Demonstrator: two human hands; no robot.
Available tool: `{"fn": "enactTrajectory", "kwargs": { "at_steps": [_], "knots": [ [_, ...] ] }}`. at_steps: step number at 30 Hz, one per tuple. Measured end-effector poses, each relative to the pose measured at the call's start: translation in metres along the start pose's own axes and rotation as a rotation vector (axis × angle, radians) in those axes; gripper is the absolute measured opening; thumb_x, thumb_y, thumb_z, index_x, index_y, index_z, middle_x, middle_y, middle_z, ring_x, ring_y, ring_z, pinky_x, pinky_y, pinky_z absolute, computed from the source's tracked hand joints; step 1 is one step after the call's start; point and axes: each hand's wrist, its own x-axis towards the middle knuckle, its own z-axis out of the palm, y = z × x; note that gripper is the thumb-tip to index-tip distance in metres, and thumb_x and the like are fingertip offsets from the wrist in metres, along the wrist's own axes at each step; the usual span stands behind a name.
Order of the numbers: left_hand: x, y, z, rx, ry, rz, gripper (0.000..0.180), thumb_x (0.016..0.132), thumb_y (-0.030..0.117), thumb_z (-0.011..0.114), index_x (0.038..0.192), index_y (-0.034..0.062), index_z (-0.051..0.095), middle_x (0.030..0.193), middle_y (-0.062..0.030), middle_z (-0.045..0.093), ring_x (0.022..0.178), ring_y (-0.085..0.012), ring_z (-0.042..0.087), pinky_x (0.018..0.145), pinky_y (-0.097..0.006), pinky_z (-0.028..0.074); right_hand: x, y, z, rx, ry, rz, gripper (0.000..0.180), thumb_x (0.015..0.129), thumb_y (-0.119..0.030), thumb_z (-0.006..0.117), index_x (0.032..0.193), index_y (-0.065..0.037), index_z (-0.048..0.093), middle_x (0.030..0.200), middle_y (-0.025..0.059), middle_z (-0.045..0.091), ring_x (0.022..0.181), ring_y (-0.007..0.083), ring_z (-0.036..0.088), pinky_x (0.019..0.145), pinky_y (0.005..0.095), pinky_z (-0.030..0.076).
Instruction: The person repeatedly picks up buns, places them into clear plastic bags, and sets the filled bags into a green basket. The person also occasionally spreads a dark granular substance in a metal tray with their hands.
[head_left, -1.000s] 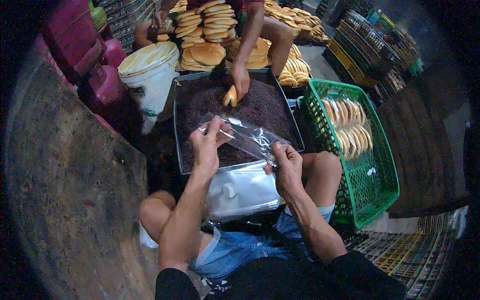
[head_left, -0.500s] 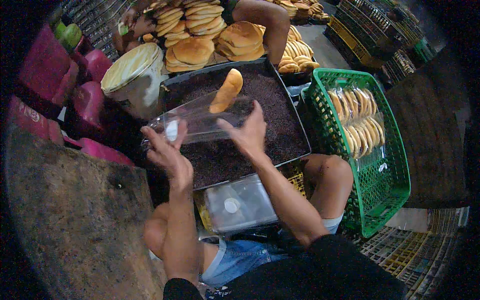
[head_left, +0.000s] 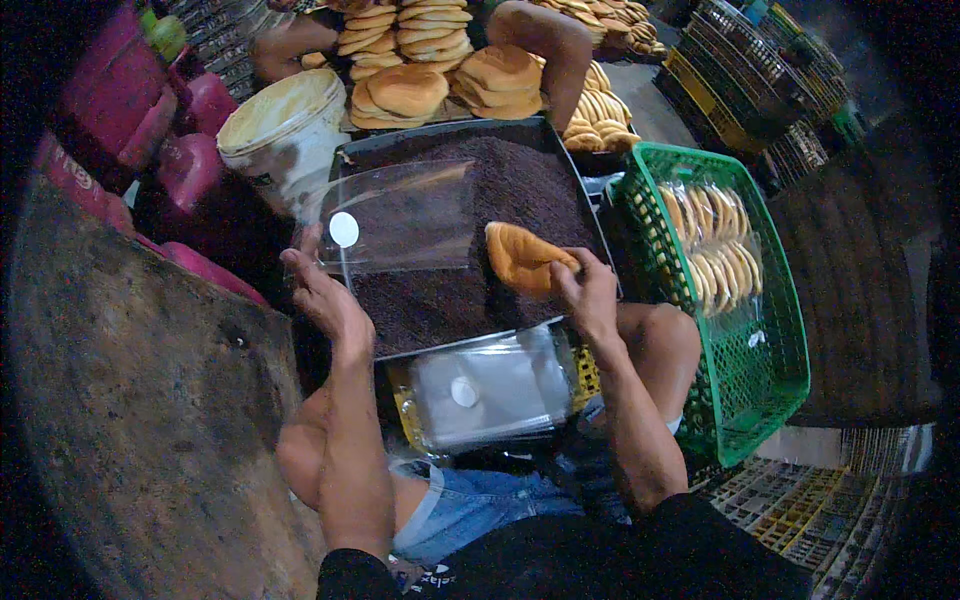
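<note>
My left hand (head_left: 332, 302) grips a clear plastic bag (head_left: 410, 215) by its left end, near a round white label; some of its fingers are behind the film. The bag stretches flat over a tray (head_left: 598, 230) filled with dark, crumbly granules (head_left: 520, 165). Pinched by its right end in my right hand (head_left: 590, 290) is a flat golden-brown bun (head_left: 522, 258), held above the granules and apart from the bag. A stack of clear bags (head_left: 495, 385), also with a round white label, lies between my knees, in front of the tray.
Stacked round buns (head_left: 400, 92) stand beyond the tray, by another person's bare leg (head_left: 550, 50). A green plastic basket (head_left: 735, 400) with bagged buns (head_left: 722, 275) is at right. A white bucket (head_left: 290, 130) and a wooden board (head_left: 150, 400) are at left.
My right hand has drawn back to the right from the bag and now holds the bun, which stood behind the bag. The bag now lies flatter in my left hand.
</note>
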Motion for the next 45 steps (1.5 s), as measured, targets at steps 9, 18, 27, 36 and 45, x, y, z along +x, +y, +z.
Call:
{"fn": "enactTrajectory", "kwargs": {
  "at_steps": [9, 18, 27, 36, 45],
  "knots": [
    [-0.023, -0.023, 0.011, 0.159, -0.036, -0.207, 0.073, 0.103, 0.059, 0.033, 0.125, -0.0043, 0.062, 0.133, -0.0168, 0.06, 0.127, -0.0269, 0.051, 0.11, -0.038, 0.032, -0.011, -0.016, -0.108, 0.539, -0.216, 0.369, 0.046, 0.093, -0.019, 0.06, 0.134, 0.0, 0.051, 0.123, 0.0178, 0.062, 0.11, 0.0231, 0.063, 0.09, 0.0361, 0.053],
    [-0.079, -0.019, 0.044, -0.244, -0.605, -0.214, 0.075, 0.102, 0.06, 0.029, 0.155, 0.0053, 0.026, 0.142, -0.0166, 0.05, 0.13, -0.0269, 0.05, 0.113, -0.043, 0.035, 0.018, -0.042, -0.087, 0.9, -0.266, 0.088, 0.045, 0.093, -0.019, 0.06, 0.131, 0.003, 0.054, 0.12, 0.0125, 0.064, 0.106, 0.0171, 0.061, 0.096, 0.0288, 0.047],
    [-0.065, -0.008, 0.024, -0.54, -0.508, -0.661, 0.058, 0.097, 0.035, 0.062, 0.143, 0.0051, 0.042, 0.135, -0.0114, 0.055, 0.123, -0.0245, 0.056, 0.104, -0.039, 0.047, -0.025, -0.111, -0.034, 0.138, 0.178, -0.521, 0.05, 0.084, -0.019, 0.072, 0.129, -0.008, 0.052, 0.129, 0.0207, 0.057, 0.134, 0.0407, 0.042, 0.112, 0.055, 0.03],
    [-0.104, -0.001, 0.057, -0.016, -0.535, -0.468, 0.051, 0.098, 0.031, 0.063, 0.133, -0.0016, 0.044, 0.104, -0.0147, 0.066, 0.089, -0.0204, 0.063, 0.089, -0.034, 0.048, 0.01, -0.088, -0.048, -0.32, -0.082, -0.332, 0.071, 0.079, -0.026, 0.075, 0.139, -0.009, 0.043, 0.108, 0.0142, 0.066, 0.106, 0.0333, 0.064, 0.106, 0.0576, 0.037],
    [-0.171, -0.052, 0.006, 1.366, -1.683, 0.163, 0.07, 0.08, 0.07, 0.063, 0.064, 0.0027, 0.07, 0.063, -0.0177, 0.067, 0.068, -0.0373, 0.069, 0.067, -0.049, 0.053, 0.078, 0.124, -0.351, -0.645, 0.292, 0.267, 0.049, 0.085, -0.029, 0.07, 0.129, -0.012, 0.056, 0.113, 0.0151, 0.069, 0.105, 0.0355, 0.066, 0.089, 0.0435, 0.051]
  ]
}}
